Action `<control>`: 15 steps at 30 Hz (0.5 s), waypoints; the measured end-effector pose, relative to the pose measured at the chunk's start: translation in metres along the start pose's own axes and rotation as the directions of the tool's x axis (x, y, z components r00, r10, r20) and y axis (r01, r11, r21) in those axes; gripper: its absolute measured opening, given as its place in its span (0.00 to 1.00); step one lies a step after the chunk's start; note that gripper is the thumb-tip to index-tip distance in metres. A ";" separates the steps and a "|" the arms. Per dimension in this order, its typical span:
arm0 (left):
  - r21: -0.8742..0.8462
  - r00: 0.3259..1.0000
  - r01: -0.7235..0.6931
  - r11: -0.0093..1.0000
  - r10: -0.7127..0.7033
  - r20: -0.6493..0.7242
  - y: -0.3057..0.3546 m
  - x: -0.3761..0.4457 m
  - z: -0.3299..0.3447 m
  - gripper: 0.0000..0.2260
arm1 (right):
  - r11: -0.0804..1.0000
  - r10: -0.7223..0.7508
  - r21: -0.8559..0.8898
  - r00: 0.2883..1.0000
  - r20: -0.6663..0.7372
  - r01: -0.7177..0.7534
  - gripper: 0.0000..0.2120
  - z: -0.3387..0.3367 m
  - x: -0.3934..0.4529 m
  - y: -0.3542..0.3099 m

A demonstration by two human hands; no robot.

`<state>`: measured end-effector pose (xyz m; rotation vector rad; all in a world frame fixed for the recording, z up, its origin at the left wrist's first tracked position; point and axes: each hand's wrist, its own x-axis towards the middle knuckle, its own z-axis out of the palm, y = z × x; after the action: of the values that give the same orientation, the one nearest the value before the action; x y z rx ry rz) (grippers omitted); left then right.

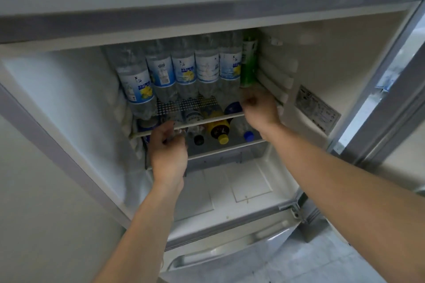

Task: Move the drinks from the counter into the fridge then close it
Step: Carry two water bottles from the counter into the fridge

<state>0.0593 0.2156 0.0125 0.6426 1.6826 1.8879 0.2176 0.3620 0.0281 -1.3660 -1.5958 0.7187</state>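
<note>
The fridge (69,103) stands open in front of me. Several clear bottles with blue labels (184,69) stand in a row on its upper wire shelf (207,121). A green bottle (248,62) stands at the right end of that row, and my right hand (259,110) grips its base. My left hand (167,147) is at the lower shelf with its fingers curled round a clear bottle (178,131), which is mostly hidden. More bottles lie on the lower shelf, among them a yellow-capped one (219,130) and a blue-capped one (248,136).
The fridge door (402,71) is swung open at the right. A white floor panel (241,181) lies under the lower shelf. Below is a grey lower door (230,250) with a handle recess, then tiled floor (310,264).
</note>
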 end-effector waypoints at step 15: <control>0.319 0.885 0.016 0.948 -0.161 0.436 -0.091 -0.174 0.062 0.08 | 0.922 0.327 0.172 0.935 0.136 -0.347 0.03 -0.135 -0.227 0.138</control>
<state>0.2373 0.1547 -0.0718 1.0245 1.6589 1.2804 0.3998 0.1579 -0.0891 -1.4937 -1.3390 1.1405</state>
